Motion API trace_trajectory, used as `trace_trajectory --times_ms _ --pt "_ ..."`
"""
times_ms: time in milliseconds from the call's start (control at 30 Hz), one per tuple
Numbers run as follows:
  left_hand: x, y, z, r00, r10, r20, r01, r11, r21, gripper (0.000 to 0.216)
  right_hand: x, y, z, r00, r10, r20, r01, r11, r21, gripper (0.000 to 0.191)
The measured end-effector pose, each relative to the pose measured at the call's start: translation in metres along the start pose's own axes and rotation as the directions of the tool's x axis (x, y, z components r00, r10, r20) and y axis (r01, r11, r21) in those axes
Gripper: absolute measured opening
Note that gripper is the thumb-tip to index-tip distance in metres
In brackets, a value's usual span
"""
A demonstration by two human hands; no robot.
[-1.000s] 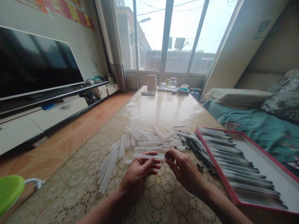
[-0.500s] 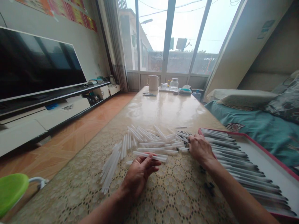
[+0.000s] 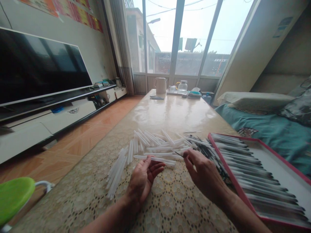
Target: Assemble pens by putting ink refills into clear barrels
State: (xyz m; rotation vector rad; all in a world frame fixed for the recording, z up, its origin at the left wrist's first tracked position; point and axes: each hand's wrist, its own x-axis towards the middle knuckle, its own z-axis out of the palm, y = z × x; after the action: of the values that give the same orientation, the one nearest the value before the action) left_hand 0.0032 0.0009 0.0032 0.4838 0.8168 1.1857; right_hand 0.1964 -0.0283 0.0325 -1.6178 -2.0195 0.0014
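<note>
Between the thumb and fingers of my left hand [image 3: 143, 177] lies a translucent white pen barrel [image 3: 166, 161], roughly level above the patterned tablecloth. My right hand [image 3: 203, 169] pinches a thin dark pen refill [image 3: 178, 154], its tip pointing left toward the barrel but apart from it. Just beyond both hands spreads a loose pile of white pen barrels [image 3: 155, 149]. Dark slender pen parts [image 3: 211, 152] lie heaped behind my right hand, partly hidden by it. To the right, a pink-rimmed box [image 3: 239, 179] holds a row of pens [image 3: 261, 176] with dark ends.
At the table's far end stand a beige jug [image 3: 160, 85], a glass pitcher [image 3: 182, 86] and a tissue pack [image 3: 194, 94]. A green stool [image 3: 16, 199] is at lower left. A teal-covered sofa [image 3: 279, 136] runs along the right side.
My right hand has come left from the dark parts beside the box, now with a thin refill in its fingers. My left hand keeps hold of the barrel, shifted slightly left.
</note>
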Motion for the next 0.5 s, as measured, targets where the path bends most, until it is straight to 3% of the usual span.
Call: trace_trajectory --times_ms 133,500 --pt "0.001 0.001 0.0 0.999 0.016 -0.046 -0.017 1.0 -0.017 0.015 -0.013 -0.013 0.001 0.999 0.0 0.041 -0.007 0.986 0.169 0.013" --pt "-0.001 -0.001 0.0 0.999 0.001 0.036 -0.002 0.999 0.043 0.01 -0.017 -0.014 0.009 0.998 -0.024 0.053 0.015 0.987 0.16 0.013"
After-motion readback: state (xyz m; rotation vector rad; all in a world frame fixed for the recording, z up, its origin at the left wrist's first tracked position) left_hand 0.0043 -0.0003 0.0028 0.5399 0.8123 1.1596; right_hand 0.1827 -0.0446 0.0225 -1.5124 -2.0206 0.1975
